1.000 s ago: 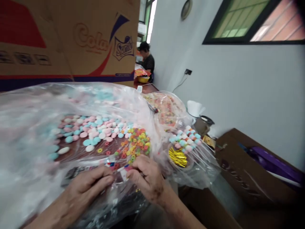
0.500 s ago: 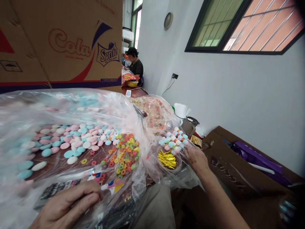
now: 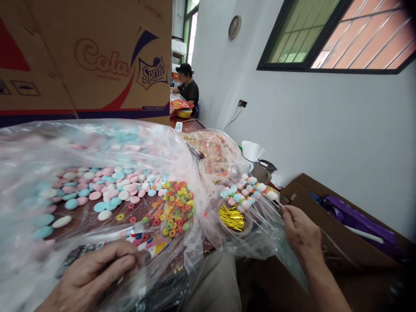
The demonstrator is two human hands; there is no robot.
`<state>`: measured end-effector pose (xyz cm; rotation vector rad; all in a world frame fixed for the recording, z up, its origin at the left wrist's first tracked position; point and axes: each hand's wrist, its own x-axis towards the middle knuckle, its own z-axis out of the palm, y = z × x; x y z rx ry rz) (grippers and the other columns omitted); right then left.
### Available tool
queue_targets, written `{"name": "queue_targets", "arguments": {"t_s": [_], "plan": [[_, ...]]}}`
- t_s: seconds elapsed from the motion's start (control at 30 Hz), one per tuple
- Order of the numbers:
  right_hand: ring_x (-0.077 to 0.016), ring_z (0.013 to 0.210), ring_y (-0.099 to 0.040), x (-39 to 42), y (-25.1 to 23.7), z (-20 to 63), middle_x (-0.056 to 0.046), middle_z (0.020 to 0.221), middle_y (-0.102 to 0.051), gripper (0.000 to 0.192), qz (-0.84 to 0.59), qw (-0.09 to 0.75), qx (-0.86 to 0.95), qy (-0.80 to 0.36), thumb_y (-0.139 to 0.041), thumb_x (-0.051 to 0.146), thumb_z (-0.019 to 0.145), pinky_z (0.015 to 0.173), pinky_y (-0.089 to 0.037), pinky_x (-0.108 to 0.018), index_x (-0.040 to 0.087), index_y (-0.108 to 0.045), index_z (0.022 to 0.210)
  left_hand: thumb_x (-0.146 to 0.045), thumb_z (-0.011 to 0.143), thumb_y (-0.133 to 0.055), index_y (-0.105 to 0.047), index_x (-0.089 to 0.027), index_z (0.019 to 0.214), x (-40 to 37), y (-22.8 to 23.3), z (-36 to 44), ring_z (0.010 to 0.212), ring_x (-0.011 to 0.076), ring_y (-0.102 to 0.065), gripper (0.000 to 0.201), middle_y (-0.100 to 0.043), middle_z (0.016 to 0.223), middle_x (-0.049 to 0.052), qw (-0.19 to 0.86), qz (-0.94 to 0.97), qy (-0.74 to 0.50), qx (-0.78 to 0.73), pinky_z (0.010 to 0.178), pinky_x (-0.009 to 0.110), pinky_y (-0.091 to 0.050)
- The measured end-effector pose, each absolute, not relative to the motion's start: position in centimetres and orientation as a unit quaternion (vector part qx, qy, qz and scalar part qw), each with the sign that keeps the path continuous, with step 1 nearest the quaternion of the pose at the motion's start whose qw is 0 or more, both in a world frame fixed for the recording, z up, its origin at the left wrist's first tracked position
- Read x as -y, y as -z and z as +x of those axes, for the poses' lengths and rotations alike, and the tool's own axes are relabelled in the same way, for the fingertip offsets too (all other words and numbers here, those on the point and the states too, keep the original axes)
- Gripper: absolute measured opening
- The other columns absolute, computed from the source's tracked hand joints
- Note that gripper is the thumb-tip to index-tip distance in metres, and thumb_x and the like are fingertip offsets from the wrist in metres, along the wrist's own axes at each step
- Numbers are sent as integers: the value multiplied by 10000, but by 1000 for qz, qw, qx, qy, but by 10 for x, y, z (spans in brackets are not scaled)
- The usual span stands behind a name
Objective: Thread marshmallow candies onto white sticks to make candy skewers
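Note:
My right hand (image 3: 302, 232) pinches the bare stick end of a marshmallow skewer (image 3: 272, 195), at the right end of a row of skewers (image 3: 242, 195) with pink, blue and white pieces. Just left of their sticks, a round clear tub holds gold twist ties (image 3: 231, 217). At the lower left my left hand (image 3: 97, 271) lies over clear plastic and printed packaging (image 3: 152, 243), thumb and fingers pressed together; what they hold, if anything, is hidden. Beyond it are loose pastel marshmallows (image 3: 107, 190) and colourful ring-shaped pieces (image 3: 175, 208) on plastic sheeting.
A big cardboard carton (image 3: 87, 60) stands behind the marshmallows. Farther back is a clear bag of rings (image 3: 216, 151). White sticks (image 3: 253, 151) and a brown lidded container (image 3: 262, 171) are by the wall. An open box (image 3: 341, 234) stands right. Another person (image 3: 189, 91) sits at the far end.
My right hand has moved right and toward me from the skewer pile, and the skewers' sticks now show. My left hand has barely moved. The view has shifted slightly.

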<state>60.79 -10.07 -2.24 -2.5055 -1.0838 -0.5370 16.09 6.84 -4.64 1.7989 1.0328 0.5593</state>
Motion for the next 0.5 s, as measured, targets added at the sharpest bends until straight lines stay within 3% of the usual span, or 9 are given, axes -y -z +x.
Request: {"name": "queue_targets", "arguments": {"t_s": [0.1,0.2,0.33,0.5], "plan": [[-260,857,-747,111,17,588,-61,954,-791,354,-828,276,457,174,-451,440,933,715,-586,-334,219,-723,985,-592,873,-587,-745,-226,795,-71,38,161,708,193,-633,406,-730,762,18,481,754,-207,-395,644,224,-483],[-242,842,-758,104,16,558,-19,971,-794,223,-726,337,582,141,-566,392,943,712,-605,-307,263,-737,1002,-523,898,-576,-707,-190,766,-69,30,161,651,158,-562,382,-660,700,9,505,746,-217,-375,600,221,-428],[-216,930,-757,79,11,516,-28,1037,-783,218,-597,326,716,158,-519,318,1000,773,-607,-269,254,-713,1075,-474,930,-564,-685,-165,776,-66,27,155,611,126,-491,366,-611,682,-3,569,711,-225,-347,555,212,-374],[-182,852,-754,55,-2,487,-45,930,-775,260,-535,298,767,193,-465,329,1045,769,-597,-254,223,-702,1031,-426,959,-562,-722,-173,869,-65,33,145,606,115,-482,313,-613,717,-11,607,691,-227,-322,540,207,-367]]}}
